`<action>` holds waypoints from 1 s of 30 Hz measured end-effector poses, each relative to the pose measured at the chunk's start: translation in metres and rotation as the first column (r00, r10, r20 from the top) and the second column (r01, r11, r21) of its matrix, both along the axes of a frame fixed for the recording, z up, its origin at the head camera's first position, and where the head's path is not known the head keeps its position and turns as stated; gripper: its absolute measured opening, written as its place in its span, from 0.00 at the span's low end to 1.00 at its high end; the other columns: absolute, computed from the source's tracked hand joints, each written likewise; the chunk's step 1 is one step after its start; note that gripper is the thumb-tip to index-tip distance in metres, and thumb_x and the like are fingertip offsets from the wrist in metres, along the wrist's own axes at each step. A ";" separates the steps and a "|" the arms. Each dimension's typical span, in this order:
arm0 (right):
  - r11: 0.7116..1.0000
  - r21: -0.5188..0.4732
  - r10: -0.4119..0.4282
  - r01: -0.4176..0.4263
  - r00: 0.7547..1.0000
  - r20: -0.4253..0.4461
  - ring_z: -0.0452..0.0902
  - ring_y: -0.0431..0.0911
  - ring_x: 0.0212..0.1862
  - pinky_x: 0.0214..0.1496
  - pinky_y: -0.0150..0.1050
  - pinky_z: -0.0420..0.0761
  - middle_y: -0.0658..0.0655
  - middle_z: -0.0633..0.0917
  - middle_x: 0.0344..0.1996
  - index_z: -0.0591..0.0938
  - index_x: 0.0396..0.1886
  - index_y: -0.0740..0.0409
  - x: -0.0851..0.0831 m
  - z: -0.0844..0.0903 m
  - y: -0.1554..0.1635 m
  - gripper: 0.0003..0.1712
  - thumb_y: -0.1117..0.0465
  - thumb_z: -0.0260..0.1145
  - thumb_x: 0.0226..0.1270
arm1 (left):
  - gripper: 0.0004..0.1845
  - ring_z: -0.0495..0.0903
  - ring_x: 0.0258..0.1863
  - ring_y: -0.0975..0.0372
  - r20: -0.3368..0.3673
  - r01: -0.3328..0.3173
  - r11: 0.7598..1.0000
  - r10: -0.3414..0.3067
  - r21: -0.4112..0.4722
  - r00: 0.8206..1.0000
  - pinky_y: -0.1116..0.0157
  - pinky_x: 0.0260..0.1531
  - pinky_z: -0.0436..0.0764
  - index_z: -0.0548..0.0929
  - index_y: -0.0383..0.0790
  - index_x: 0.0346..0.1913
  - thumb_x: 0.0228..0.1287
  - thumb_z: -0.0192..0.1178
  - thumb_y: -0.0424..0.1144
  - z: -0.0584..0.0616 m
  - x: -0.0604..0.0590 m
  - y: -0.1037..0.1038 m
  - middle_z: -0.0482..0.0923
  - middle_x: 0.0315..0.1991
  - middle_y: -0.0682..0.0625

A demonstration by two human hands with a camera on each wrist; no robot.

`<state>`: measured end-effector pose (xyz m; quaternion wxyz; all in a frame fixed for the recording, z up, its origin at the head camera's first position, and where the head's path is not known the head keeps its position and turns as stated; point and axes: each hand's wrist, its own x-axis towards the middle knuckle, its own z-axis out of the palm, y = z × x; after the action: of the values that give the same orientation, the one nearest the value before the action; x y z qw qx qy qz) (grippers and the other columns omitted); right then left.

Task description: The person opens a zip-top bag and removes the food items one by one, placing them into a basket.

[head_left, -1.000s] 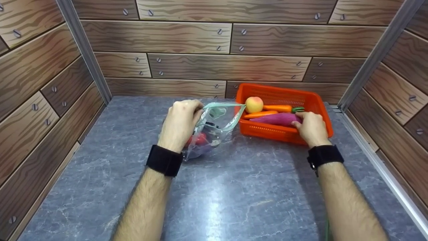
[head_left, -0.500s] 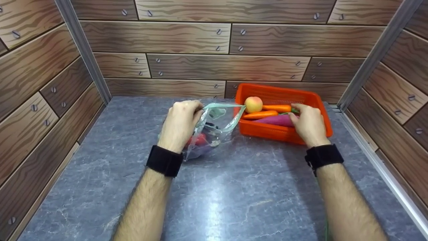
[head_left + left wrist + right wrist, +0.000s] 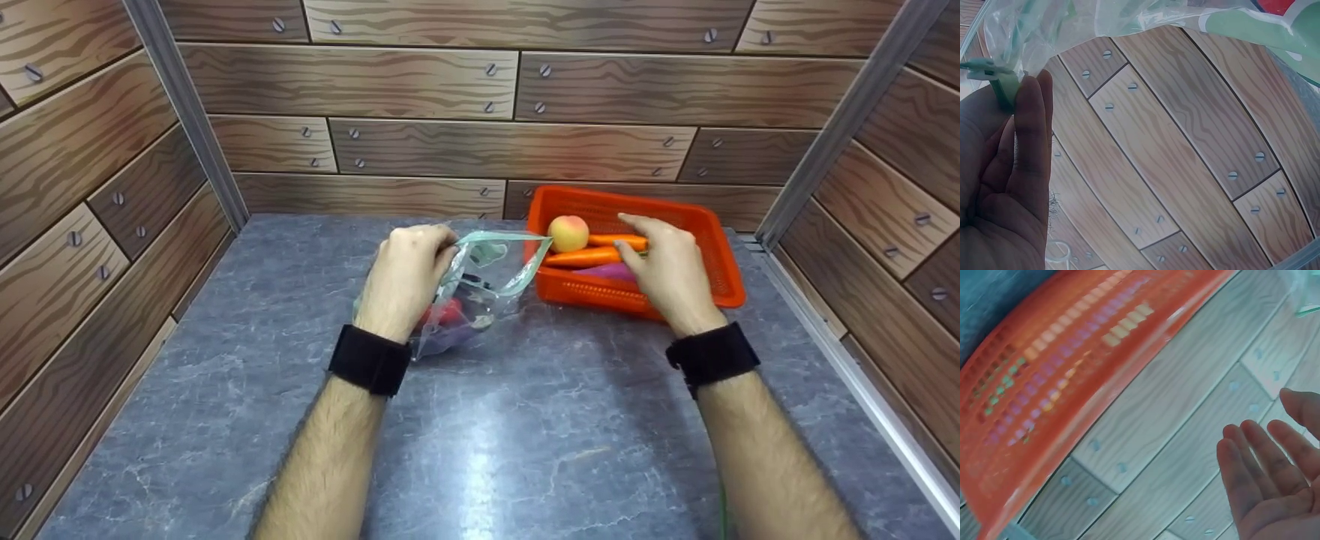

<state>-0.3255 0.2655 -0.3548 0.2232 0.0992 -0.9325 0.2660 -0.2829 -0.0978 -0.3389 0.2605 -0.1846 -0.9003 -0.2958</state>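
Observation:
My left hand (image 3: 403,274) pinches the green-edged rim of a clear zip bag (image 3: 517,281), holding its mouth apart. Inside the bag lie something red (image 3: 448,311) and other items blurred by the plastic. Over the orange basket (image 3: 600,292), my right hand (image 3: 671,274) hovers with spread fingers, holding nothing. Beneath and beside it in the basket are a peach (image 3: 568,233), carrots (image 3: 585,257) and a long purple vegetable (image 3: 609,271), partly hidden by the hand. In the right wrist view the fingers (image 3: 1258,461) are clear of the basket wall.
A grey marbled tabletop (image 3: 480,450) carries the bag and basket. Wood-patterned walls (image 3: 420,150) close off the back and both sides, joined by grey metal corner strips (image 3: 187,112). A thin green cord (image 3: 722,502) runs by the right forearm.
My right hand has lifted off the purple vegetable, moved left and up over the carrots, and its fingers have spread. The left hand keeps its place on the bag.

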 end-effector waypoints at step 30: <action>0.925 -0.017 0.380 -0.380 0.925 -0.010 0.96 0.58 0.63 0.69 0.57 0.95 0.61 0.98 0.57 0.96 0.59 0.61 0.019 -0.007 -0.088 0.11 0.64 0.78 0.84 | 0.05 0.98 0.47 0.48 -0.002 0.015 1.000 -0.015 0.005 1.000 0.49 0.53 0.97 0.97 0.35 0.50 0.82 0.74 0.33 -0.005 -0.001 0.003 0.99 0.46 0.42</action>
<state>-0.3064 0.1771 -0.3617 0.1715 0.2768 -0.8923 0.3126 -0.2838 -0.0950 -0.3436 0.2598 -0.1909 -0.8979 -0.2999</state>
